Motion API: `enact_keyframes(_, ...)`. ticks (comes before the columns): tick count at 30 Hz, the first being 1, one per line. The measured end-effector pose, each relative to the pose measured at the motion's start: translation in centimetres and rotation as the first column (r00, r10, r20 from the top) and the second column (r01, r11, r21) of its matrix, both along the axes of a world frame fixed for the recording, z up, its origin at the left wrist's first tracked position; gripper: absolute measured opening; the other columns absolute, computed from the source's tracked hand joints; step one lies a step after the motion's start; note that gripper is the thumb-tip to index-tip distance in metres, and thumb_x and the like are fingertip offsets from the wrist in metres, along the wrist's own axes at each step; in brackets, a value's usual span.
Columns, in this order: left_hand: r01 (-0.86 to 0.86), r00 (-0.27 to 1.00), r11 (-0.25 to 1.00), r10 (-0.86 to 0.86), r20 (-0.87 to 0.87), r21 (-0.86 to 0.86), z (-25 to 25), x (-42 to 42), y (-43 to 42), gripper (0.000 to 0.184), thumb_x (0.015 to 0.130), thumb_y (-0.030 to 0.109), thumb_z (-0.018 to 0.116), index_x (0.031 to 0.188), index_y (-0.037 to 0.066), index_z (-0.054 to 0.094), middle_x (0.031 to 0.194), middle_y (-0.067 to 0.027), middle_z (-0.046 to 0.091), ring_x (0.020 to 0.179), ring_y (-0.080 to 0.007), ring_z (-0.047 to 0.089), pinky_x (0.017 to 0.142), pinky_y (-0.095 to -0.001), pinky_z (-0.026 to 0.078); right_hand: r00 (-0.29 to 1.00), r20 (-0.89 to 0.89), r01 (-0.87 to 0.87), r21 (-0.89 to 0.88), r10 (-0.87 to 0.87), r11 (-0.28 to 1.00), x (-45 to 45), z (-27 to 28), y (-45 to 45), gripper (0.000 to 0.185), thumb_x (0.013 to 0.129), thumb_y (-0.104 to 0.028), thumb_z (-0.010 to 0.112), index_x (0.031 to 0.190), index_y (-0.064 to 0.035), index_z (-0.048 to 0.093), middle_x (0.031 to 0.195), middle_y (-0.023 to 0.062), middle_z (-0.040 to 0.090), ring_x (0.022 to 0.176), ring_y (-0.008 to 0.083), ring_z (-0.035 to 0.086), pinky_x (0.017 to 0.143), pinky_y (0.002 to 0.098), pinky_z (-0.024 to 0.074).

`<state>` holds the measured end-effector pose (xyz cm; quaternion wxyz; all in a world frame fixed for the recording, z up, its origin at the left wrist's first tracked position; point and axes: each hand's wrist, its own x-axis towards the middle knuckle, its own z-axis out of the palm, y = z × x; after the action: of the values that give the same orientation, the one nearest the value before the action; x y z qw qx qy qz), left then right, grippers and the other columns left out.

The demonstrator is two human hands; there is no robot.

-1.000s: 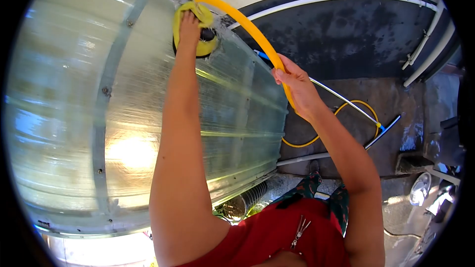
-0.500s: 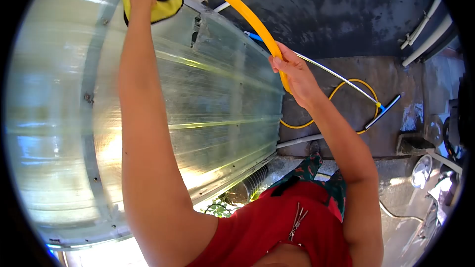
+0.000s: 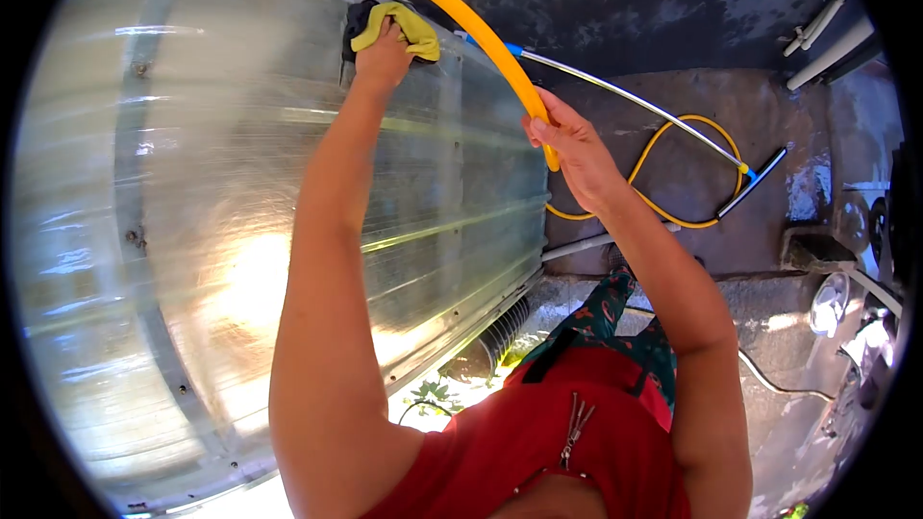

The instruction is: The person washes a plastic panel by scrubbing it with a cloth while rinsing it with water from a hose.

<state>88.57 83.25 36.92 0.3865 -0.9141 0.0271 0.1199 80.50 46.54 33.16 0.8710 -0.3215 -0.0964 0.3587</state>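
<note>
Left hand at 11 o'clock lies on yellow cloth against translucent panel; finger closure cannot be determined. Right hand, 2 o'clock, grips yellow hose, arcing toward 11 o'clock.

Yellow-black cloth — crumpled, seemingly folded; yellow hose — arched.

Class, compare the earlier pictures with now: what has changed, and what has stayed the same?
The left hand and its cloth went left along the sheet, then came back right, near the hose's end; the cloth looks more bunched. The view shifted too. Nothing was grasped or released. The right hand still holds the hose; the squeegee stays on the floor.
</note>
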Motion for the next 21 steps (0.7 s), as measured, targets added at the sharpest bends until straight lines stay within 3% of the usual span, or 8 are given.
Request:
enact_keyframes(4,-0.109,0.994,0.994,0.109,-0.005,0.022,-1.9,0.0,-1.3,0.042,0.096,0.039,0.05,0.125,0.012,0.061,0.147,-0.0094,0.034,0.144,-0.0333,0.017,0.113,-0.0458,0.026,1.0,-0.026,0.008,-0.036,-0.009,0.999,-0.3,-1.7,-0.8,0.052,0.093,-0.021,0.063,0.14,-0.0056,0.047,0.094,-0.0055,0.053,0.086,0.0061,0.046,0.086,0.0228,0.0366)
enact_keyframes(5,-0.006,0.996,0.977,0.025,-0.089,0.214,-2.8,0.1,-0.6,0.044,0.096,0.041,0.05,0.127,0.013,0.059,0.146,-0.0098,0.035,0.144,-0.0353,0.016,0.113,-0.0459,0.027,0.999,-0.032,0.007,-0.04,-0.008,0.999,-0.6,-2.0,-1.1,0.052,0.093,-0.02,0.063,0.14,-0.0054,0.047,0.094,-0.0053,0.053,0.086,0.0062,0.046,0.086,0.0228,0.0369)
enact_keyframes(8,-0.055,0.991,0.996,0.045,-0.123,-0.076,-5.7,-1.5,1.3,0.043,0.095,0.04,0.05,0.126,0.012,0.059,0.147,-0.0105,0.033,0.144,-0.0354,0.018,0.111,-0.0485,0.03,0.998,-0.054,0.021,-0.021,-0.022,1.0,-1.8,-2.8,-1.2,0.052,0.093,-0.019,0.063,0.14,-0.0052,0.046,0.094,-0.006,0.053,0.085,0.0062,0.046,0.084,0.0228,0.0376)
enact_keyframes(12,0.037,0.997,0.997,-0.041,-0.061,-0.064,-3.9,-4.3,-2.0,0.03,0.091,0.032,0.052,0.107,0.011,0.067,0.122,-0.0033,0.056,0.125,-0.0226,0.047,0.093,-0.0473,0.046,0.999,-0.007,-0.045,-0.032,0.045,0.998,-4.4,-1.8,-2.3,0.051,0.094,-0.02,0.061,0.14,-0.0045,0.045,0.093,-0.0048,0.053,0.084,0.0054,0.045,0.08,0.021,0.0364)
enact_keyframes(13,0.071,0.995,0.992,-0.064,0.071,-0.101,-3.1,-4.5,-2.1,0.024,0.088,0.028,0.054,0.097,0.012,0.069,0.109,-0.002,0.062,0.104,-0.0209,0.06,0.083,-0.0447,0.048,0.998,-0.003,-0.063,-0.031,0.063,0.998,-5.0,-1.7,-2.6,0.051,0.094,-0.02,0.061,0.14,-0.0045,0.045,0.093,-0.0049,0.053,0.084,0.005,0.045,0.08,0.0209,0.0365)
enact_keyframes(15,0.048,0.992,0.998,-0.042,0.119,-0.043,0.1,-4.6,-2.3,0.022,0.087,0.028,0.057,0.097,0.012,0.068,0.099,-0.0037,0.065,0.093,-0.0233,0.065,0.079,-0.0439,0.049,0.993,0.028,-0.115,0.001,0.115,0.993,-5.8,-1.9,-3.5,0.052,0.094,-0.021,0.062,0.14,-0.0045,0.045,0.094,-0.0054,0.053,0.085,0.0043,0.044,0.079,0.02,0.0364)
enact_keyframes(18,0.17,0.93,0.984,-0.143,0.339,-0.05,6.1,-4.8,-0.9,0.021,0.084,0.032,0.063,0.094,0.014,0.066,0.082,-0.0035,0.067,0.079,-0.0226,0.067,0.071,-0.0407,0.052,0.984,0.006,-0.177,-0.045,0.177,0.983,-6.9,-2.3,-4.7,0.049,0.094,-0.017,0.061,0.14,-0.0059,0.048,0.115,-0.0058,0.057,0.103,0.003,0.048,0.091,0.0208,0.037)
enact_keyframes(21,-0.025,0.864,0.969,-0.102,0.493,0.245,14.7,-4.7,-4.3,0.026,0.082,0.038,0.067,0.089,0.014,0.063,0.078,-0.0045,0.067,0.072,-0.0231,0.067,0.06,-0.0379,0.053,0.983,-0.012,-0.183,-0.029,0.183,0.983,-7.7,-2.8,-5.1,0.049,0.094,-0.017,0.061,0.14,-0.0058,0.047,0.116,-0.0058,0.057,0.103,0.0035,0.048,0.091,0.0206,0.0372)
